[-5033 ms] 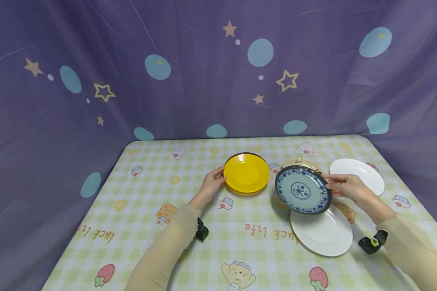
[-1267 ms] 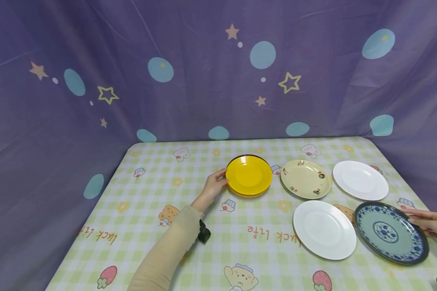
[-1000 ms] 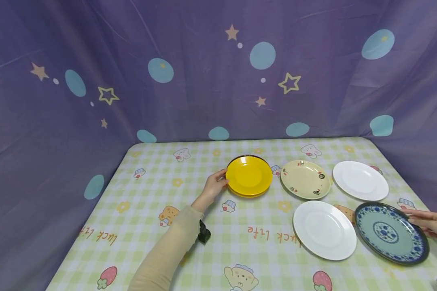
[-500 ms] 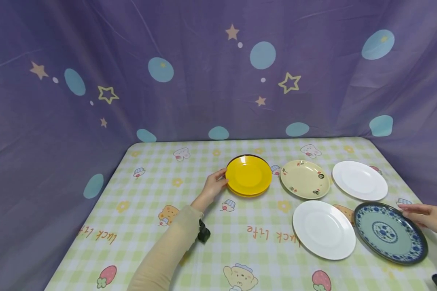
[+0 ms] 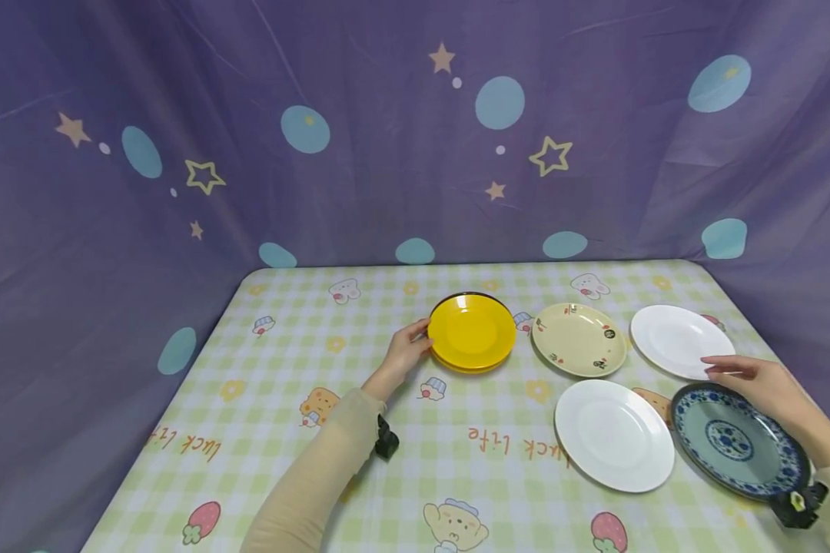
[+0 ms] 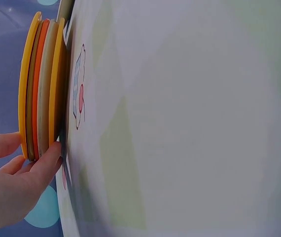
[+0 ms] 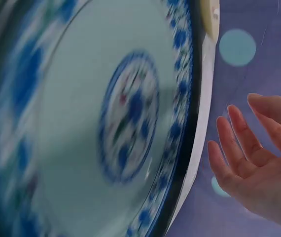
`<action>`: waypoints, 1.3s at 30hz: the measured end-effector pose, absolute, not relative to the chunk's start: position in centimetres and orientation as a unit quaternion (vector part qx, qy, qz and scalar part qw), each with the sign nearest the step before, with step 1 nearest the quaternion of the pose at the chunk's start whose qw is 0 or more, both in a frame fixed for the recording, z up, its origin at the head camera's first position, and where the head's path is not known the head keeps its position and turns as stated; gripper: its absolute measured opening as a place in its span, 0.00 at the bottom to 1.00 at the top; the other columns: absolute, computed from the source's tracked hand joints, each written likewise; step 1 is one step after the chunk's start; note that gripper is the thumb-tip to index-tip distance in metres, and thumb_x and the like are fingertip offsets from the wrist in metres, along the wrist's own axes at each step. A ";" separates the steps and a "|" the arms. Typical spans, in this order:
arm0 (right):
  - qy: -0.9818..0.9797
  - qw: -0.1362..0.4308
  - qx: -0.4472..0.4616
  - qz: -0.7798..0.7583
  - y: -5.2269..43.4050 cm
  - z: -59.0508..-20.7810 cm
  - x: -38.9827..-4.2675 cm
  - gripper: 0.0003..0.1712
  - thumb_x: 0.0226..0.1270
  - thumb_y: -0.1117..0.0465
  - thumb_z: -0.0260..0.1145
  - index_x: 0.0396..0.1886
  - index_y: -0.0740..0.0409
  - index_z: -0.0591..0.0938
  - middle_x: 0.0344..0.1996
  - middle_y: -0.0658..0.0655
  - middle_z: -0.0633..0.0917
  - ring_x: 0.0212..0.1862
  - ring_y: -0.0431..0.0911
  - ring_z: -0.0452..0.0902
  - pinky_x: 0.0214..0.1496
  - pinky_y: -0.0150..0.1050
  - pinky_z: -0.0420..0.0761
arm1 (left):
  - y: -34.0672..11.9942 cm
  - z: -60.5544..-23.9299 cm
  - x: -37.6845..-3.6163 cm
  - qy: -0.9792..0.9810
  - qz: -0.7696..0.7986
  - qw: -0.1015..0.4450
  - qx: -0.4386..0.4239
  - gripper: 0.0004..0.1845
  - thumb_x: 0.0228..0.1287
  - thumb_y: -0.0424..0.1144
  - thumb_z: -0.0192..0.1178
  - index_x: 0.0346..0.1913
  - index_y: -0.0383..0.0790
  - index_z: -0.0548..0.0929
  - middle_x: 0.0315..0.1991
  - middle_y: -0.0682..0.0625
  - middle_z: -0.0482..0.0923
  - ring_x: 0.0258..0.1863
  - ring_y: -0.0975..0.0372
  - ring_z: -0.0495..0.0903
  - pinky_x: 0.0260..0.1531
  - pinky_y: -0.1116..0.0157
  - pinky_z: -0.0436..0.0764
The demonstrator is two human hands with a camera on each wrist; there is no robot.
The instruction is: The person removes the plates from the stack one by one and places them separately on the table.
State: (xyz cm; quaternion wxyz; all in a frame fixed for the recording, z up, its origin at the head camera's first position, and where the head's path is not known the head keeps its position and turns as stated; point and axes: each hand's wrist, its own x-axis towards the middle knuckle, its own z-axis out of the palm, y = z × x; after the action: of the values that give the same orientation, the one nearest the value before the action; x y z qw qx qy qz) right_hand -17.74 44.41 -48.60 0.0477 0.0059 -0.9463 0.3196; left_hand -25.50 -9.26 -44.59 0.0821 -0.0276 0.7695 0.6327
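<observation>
My left hand (image 5: pixel 406 349) holds the left edge of a stack of plates topped by a yellow plate (image 5: pixel 472 332). Seen from the side in the left wrist view, the stack (image 6: pixel 44 89) has yellow, orange and beige rims, with the thumb at the top rim and fingers at the lower ones. My right hand (image 5: pixel 761 384) holds nothing and reaches over the far edge of a blue floral plate (image 5: pixel 729 440), its fingertips near a white oval plate (image 5: pixel 678 338). In the right wrist view its fingers (image 7: pixel 239 148) are apart from the blue plate's rim.
A cream plate (image 5: pixel 578 339) with small pictures lies between the stack and the white oval plate. A second white plate (image 5: pixel 614 435) lies in front, beside the blue one. The checked tablecloth (image 5: pixel 283 476) ends at a purple curtain (image 5: pixel 360 200) behind.
The right hand carried the blue floral plate right and set it down at the table's right side. It then let go and moved left and away. The left hand stayed at the stack.
</observation>
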 end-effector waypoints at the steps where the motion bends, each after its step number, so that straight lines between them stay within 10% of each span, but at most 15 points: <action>1: -0.943 0.044 0.013 0.329 43.7 -48.1 -17.8 0.22 0.60 0.50 0.59 0.47 0.61 0.77 0.33 0.43 0.82 0.31 0.22 0.69 0.26 0.23 0.73 | -9.2 -44.6 -25.5 0.770 0.632 0.081 -0.028 0.23 0.60 0.26 0.50 0.61 0.36 0.67 0.63 0.43 0.60 0.56 0.54 0.68 0.47 0.64 0.76; 9: -0.916 0.025 0.069 0.394 36.5 -42.5 -17.7 0.20 0.60 0.59 0.59 0.46 0.72 0.76 0.30 0.39 0.82 0.32 0.22 0.71 0.29 0.18 0.72 | -9.2 -44.6 -25.5 0.774 0.628 0.078 -0.032 0.23 0.60 0.26 0.50 0.60 0.37 0.68 0.64 0.44 0.60 0.57 0.55 0.67 0.47 0.64 0.77; 21: -0.898 -0.021 0.103 0.428 30.1 -41.4 -20.4 0.21 0.63 0.60 0.57 0.50 0.72 0.74 0.43 0.70 0.78 0.35 0.28 0.74 0.36 0.26 0.77 | -9.4 -44.2 -25.4 0.767 0.635 0.089 -0.027 0.23 0.60 0.26 0.51 0.60 0.36 0.67 0.64 0.43 0.57 0.58 0.53 0.66 0.48 0.63 0.76; 28: -0.885 -0.063 0.112 0.447 26.7 -40.9 -22.0 0.22 0.63 0.60 0.56 0.53 0.69 0.73 0.44 0.69 0.78 0.40 0.43 0.77 0.41 0.43 0.79 | -9.2 -43.3 -24.9 0.775 0.625 0.087 -0.022 0.23 0.60 0.25 0.50 0.60 0.32 0.66 0.64 0.40 0.58 0.57 0.51 0.67 0.49 0.60 0.75; 39: -0.864 -0.076 0.126 0.481 22.5 -41.2 -23.9 0.20 0.60 0.67 0.57 0.52 0.74 0.72 0.41 0.71 0.78 0.39 0.54 0.77 0.38 0.37 0.80 | -9.2 -44.6 -25.6 0.781 0.619 0.078 -0.034 0.23 0.60 0.27 0.51 0.60 0.37 0.68 0.63 0.44 0.60 0.57 0.55 0.67 0.47 0.65 0.77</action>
State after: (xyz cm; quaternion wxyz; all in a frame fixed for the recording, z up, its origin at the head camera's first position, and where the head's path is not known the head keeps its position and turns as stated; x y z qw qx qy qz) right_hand -23.92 22.51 -41.21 -0.0757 0.1257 -0.8642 0.4813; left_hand -25.62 -9.24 -44.57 0.0783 -0.0344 0.7810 0.6187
